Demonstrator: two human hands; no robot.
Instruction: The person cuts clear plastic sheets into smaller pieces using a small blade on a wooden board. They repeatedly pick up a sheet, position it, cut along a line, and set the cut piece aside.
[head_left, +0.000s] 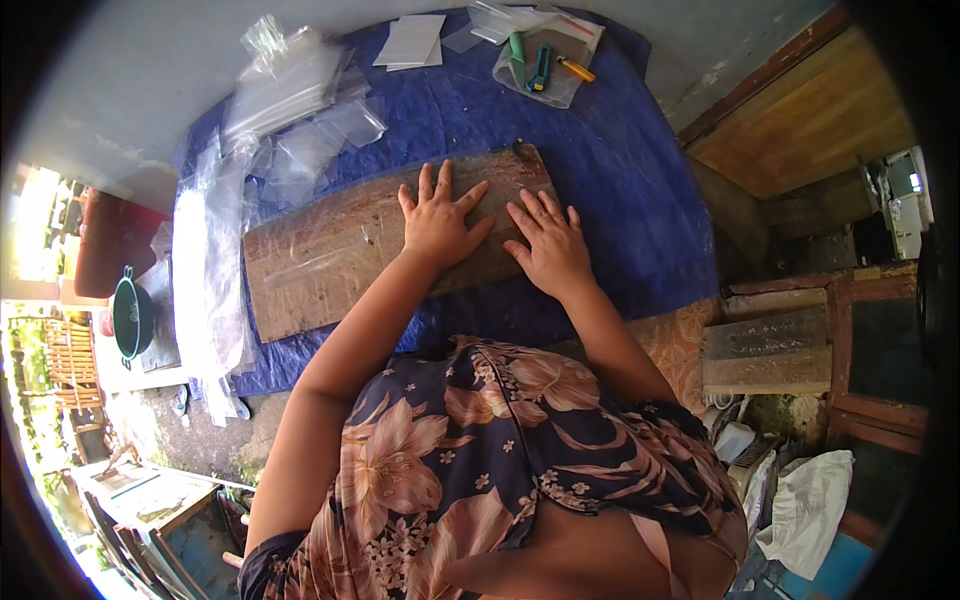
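Observation:
A long, worn wooden board (330, 259) lies at a slant on a blue tarpaulin (630, 202) in front of me. My left hand (442, 221) rests flat on the board right of its middle, fingers spread. Near the board's right end, my right hand (551, 244) lies palm down with its fingers apart. Neither hand grips anything. Shiny streaks on the surface suggest clear plastic film over the wood, though I cannot tell how far it reaches. A small dark piece (519, 146) sits at the far right corner of the board.
Clear plastic bags (289, 86) are piled at the far left, and a long plastic sheet (214, 277) runs down the left side. White cards (411, 41) lie at the back. A teal cutter (539, 69) and a yellow cutter (576, 69) lie back right. A green basin (133, 313) stands left.

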